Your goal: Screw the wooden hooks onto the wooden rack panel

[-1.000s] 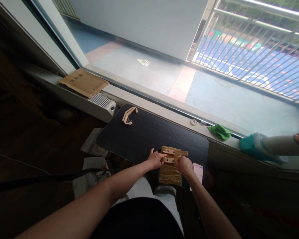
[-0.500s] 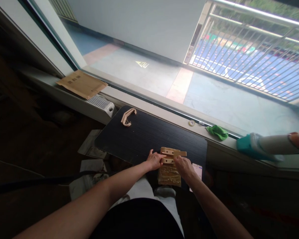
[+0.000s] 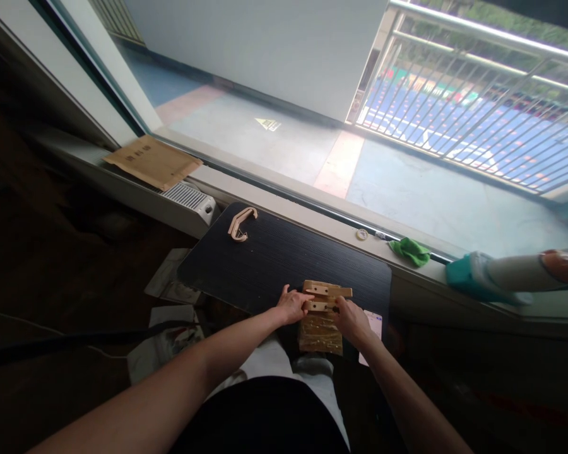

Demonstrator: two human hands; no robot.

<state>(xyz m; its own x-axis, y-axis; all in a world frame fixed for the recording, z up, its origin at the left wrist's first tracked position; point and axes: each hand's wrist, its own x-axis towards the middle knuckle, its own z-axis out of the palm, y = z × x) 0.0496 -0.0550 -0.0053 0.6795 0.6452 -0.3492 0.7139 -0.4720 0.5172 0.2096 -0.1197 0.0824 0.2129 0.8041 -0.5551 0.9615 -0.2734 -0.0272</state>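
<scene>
Two pale wooden pieces with dark round holes lie side by side on a block wrapped in shiny yellowish-brown tape (image 3: 320, 335). The far wooden piece (image 3: 320, 290) reaches out to the right. My left hand (image 3: 292, 306) holds the left end of the near wooden piece (image 3: 319, 306), fingers pressed against it and thumb raised. At that piece's right end, my right hand (image 3: 354, 320) has its fingers pinched together; whatever is between them is hidden. A bent wooden hook-shaped part (image 3: 239, 225) sits at the table's far left, with small thin pieces beside it.
The black table (image 3: 274, 252) stands against a window sill. A phone (image 3: 374, 323) lies under my right forearm. Along the sill are a tape roll (image 3: 362, 234), a green cloth (image 3: 410, 251) and a teal-and-white object (image 3: 473, 274). A brown envelope (image 3: 154, 162) rests on the radiator (image 3: 187, 197).
My right hand has shifted slightly right, uncovering more of the near wooden piece. My left hand stays where it was on the wood. The camera view has moved a little.
</scene>
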